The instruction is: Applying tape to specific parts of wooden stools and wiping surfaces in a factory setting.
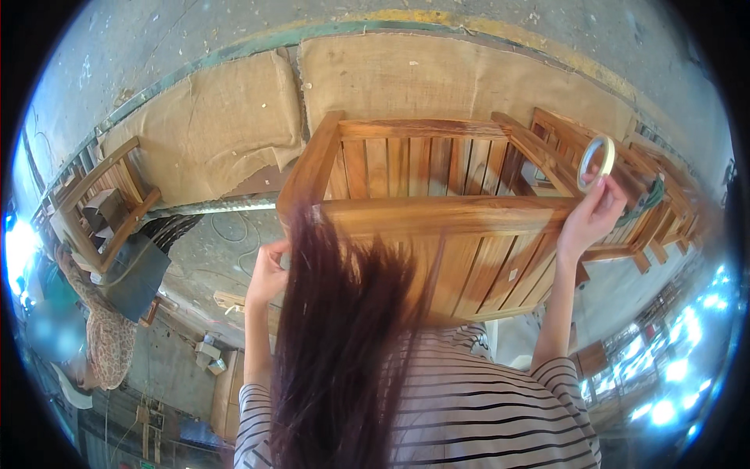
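My right hand (595, 213) holds a roll of tape (606, 166), pale yellow at the rim, up beside the right end of a slatted wooden furniture piece (461, 213). Thumb and fingers are closed on the roll's lower edge. At the piece's left side is my left hand (268, 273), its fingers curled in against the corner post. Whatever those fingertips hold, if anything, is hidden. The wood is brown and glossy, with upright slats between thick rails. A small pale mark (512, 274) shows on its near slats. Long dark hair hangs over its left part.
Brown burlap (391, 74) covers a low platform beyond the furniture. More wooden pieces (664, 195) stand at the right. Far left, a person in a patterned top (109, 344) is beside another wooden frame (129, 203). A cable (226, 230) lies on the concrete floor.
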`<move>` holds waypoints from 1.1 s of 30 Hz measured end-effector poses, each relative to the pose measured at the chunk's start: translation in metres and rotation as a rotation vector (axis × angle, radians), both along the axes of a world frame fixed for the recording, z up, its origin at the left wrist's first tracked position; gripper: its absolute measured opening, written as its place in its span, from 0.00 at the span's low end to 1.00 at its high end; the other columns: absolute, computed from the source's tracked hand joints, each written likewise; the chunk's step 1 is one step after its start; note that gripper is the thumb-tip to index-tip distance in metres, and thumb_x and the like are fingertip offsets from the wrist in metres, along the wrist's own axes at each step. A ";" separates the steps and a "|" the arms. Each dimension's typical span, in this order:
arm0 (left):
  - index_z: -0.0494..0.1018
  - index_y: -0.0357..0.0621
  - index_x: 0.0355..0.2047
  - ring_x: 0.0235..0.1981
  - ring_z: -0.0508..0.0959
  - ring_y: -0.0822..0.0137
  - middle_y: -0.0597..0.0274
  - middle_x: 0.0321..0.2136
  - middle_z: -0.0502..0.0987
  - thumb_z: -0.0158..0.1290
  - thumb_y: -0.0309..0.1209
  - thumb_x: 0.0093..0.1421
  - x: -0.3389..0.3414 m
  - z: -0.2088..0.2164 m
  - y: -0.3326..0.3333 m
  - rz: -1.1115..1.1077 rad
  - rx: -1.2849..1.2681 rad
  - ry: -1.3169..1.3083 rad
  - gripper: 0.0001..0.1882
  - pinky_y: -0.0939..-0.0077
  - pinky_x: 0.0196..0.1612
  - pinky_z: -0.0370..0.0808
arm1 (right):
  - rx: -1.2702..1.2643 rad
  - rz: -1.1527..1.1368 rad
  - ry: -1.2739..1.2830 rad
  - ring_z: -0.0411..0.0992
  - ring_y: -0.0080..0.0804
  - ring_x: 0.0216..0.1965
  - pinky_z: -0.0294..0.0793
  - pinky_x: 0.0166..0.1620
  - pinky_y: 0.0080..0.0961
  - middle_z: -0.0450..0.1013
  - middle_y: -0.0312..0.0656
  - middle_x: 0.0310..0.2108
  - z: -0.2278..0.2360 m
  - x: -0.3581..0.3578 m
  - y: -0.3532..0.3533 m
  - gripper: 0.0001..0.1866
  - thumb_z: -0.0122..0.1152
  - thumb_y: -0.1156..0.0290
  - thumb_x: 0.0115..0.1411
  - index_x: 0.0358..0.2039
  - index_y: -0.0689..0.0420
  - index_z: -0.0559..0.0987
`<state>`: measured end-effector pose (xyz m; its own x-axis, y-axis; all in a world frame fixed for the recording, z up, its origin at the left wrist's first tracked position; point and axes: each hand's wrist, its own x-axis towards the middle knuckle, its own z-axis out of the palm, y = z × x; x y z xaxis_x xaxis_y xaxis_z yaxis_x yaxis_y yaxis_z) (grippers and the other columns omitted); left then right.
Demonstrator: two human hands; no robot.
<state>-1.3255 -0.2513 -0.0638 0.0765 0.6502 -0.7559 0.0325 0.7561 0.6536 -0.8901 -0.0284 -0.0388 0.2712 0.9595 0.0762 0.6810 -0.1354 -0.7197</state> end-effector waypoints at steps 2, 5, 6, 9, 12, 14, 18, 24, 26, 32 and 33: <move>0.78 0.31 0.38 0.39 0.76 0.74 0.60 0.34 0.82 0.63 0.21 0.47 -0.005 -0.006 -0.009 0.041 0.023 -0.045 0.16 0.76 0.47 0.71 | 0.005 -0.010 0.000 0.73 0.29 0.41 0.71 0.51 0.27 0.73 0.52 0.44 0.001 -0.001 0.000 0.07 0.46 0.77 0.69 0.46 0.63 0.67; 0.78 0.31 0.39 0.39 0.76 0.74 0.60 0.36 0.82 0.62 0.19 0.47 -0.005 -0.006 -0.008 0.096 -0.070 -0.116 0.16 0.76 0.48 0.71 | 0.048 -0.017 -0.028 0.74 0.30 0.40 0.72 0.50 0.27 0.74 0.52 0.43 0.001 0.000 -0.001 0.07 0.46 0.78 0.68 0.46 0.64 0.67; 0.78 0.31 0.40 0.40 0.76 0.74 0.60 0.37 0.82 0.62 0.19 0.48 -0.003 -0.005 -0.006 0.084 -0.035 -0.100 0.16 0.77 0.49 0.71 | 0.053 -0.018 -0.029 0.74 0.30 0.40 0.72 0.50 0.27 0.74 0.52 0.43 0.000 0.001 -0.001 0.07 0.46 0.78 0.68 0.46 0.64 0.67; 0.77 0.31 0.42 0.43 0.76 0.72 0.61 0.39 0.81 0.63 0.21 0.49 -0.007 -0.009 -0.008 0.012 0.037 -0.071 0.18 0.77 0.50 0.70 | 0.170 -0.027 0.040 0.74 0.31 0.39 0.73 0.49 0.28 0.74 0.53 0.43 -0.001 0.007 -0.004 0.06 0.46 0.78 0.68 0.44 0.63 0.67; 0.75 0.32 0.46 0.45 0.75 0.70 0.61 0.43 0.79 0.64 0.27 0.51 -0.005 -0.009 -0.011 0.047 0.098 -0.153 0.22 0.75 0.51 0.70 | 0.332 -0.190 0.181 0.74 0.31 0.38 0.74 0.47 0.27 0.74 0.55 0.43 0.006 0.018 -0.007 0.05 0.46 0.77 0.68 0.43 0.63 0.66; 0.74 0.32 0.49 0.46 0.75 0.69 0.61 0.45 0.79 0.64 0.30 0.53 0.003 -0.004 -0.013 0.142 0.126 -0.249 0.24 0.74 0.51 0.69 | 0.461 -0.275 0.131 0.75 0.31 0.37 0.75 0.44 0.27 0.74 0.55 0.41 0.021 0.043 -0.016 0.05 0.47 0.77 0.68 0.43 0.64 0.66; 0.70 0.31 0.54 0.50 0.73 0.68 0.59 0.47 0.78 0.61 0.34 0.57 0.020 0.021 -0.023 0.378 -0.181 -0.062 0.28 0.72 0.56 0.65 | 0.457 -0.381 -0.039 0.74 0.29 0.34 0.75 0.42 0.25 0.75 0.51 0.39 0.043 0.121 -0.062 0.05 0.49 0.76 0.68 0.42 0.63 0.68; 0.70 0.32 0.53 0.53 0.73 0.63 0.56 0.49 0.76 0.49 0.45 0.65 0.018 -0.034 -0.058 0.533 0.027 -0.407 0.27 0.70 0.57 0.65 | -0.308 -0.196 0.057 0.73 0.24 0.31 0.74 0.37 0.22 0.76 0.43 0.36 0.008 0.168 -0.114 0.05 0.52 0.73 0.67 0.38 0.62 0.72; 0.70 0.31 0.52 0.53 0.72 0.59 0.52 0.51 0.75 0.38 0.54 0.67 0.037 -0.030 -0.055 0.957 -0.011 -0.437 0.34 0.68 0.57 0.66 | -0.546 -0.306 0.253 0.74 0.23 0.33 0.75 0.37 0.22 0.76 0.41 0.35 -0.016 0.174 -0.114 0.06 0.51 0.71 0.67 0.39 0.60 0.73; 0.71 0.34 0.38 0.44 0.73 0.61 0.54 0.40 0.77 0.33 0.58 0.67 0.065 -0.011 -0.037 1.176 0.010 -0.305 0.35 0.71 0.52 0.65 | -0.612 -0.444 0.759 0.75 0.25 0.37 0.78 0.40 0.23 0.77 0.39 0.37 -0.020 0.160 -0.092 0.07 0.48 0.72 0.67 0.41 0.59 0.74; 0.71 0.35 0.38 0.44 0.73 0.62 0.54 0.39 0.77 0.33 0.58 0.67 0.070 -0.002 -0.029 1.157 0.045 -0.249 0.35 0.72 0.51 0.65 | -0.608 -0.438 0.765 0.75 0.25 0.37 0.78 0.40 0.23 0.77 0.39 0.37 -0.019 0.161 -0.092 0.07 0.48 0.72 0.67 0.41 0.59 0.74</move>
<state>-1.2558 -0.2804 -0.0656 -0.4327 0.4551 -0.7782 -0.7878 0.2288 0.5719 -0.7296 -0.1200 -0.0579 0.3743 0.5865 -0.7183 -0.1176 -0.7383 -0.6641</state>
